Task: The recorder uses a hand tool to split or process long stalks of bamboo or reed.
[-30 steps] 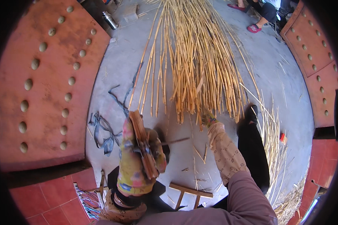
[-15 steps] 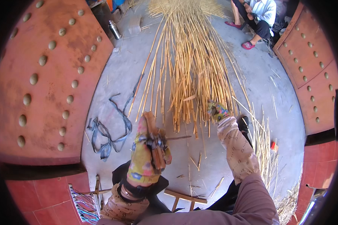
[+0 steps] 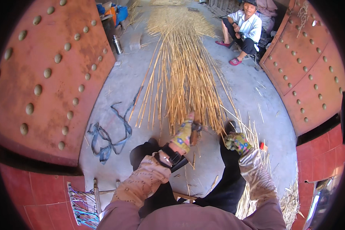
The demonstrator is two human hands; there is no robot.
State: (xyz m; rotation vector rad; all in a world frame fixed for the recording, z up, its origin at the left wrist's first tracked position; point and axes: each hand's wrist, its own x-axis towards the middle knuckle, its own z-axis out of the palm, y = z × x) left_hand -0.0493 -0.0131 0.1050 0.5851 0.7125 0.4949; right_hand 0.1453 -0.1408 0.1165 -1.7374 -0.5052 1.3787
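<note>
A fan of long golden reed stalks [image 3: 188, 84] lies on the floor ahead of me, its cut ends toward me. My left hand [image 3: 182, 136], in a floral glove, is closed round a brown wooden tool [image 3: 196, 135] with dark metal parts; the hand partly hides it. It hovers by the near ends of the stalks. To the right, my right hand [image 3: 237, 143], gloved likewise, has its fingers closed beside the bundle's right edge. A stalk seems to run into its grip; the glove hides the held part.
A tangled dark strap [image 3: 103, 143] lies at left, a metal flask [image 3: 117, 45] farther back. Thin loose straw [image 3: 253, 134] is strewn at right. Studded red doors [image 3: 50, 84] flank the floor. A person [image 3: 245, 30] sits at the far right.
My left hand has moved right and away from me with the wooden tool. The right hand has drawn back toward me. The view has tipped up, showing more of the seated person.
</note>
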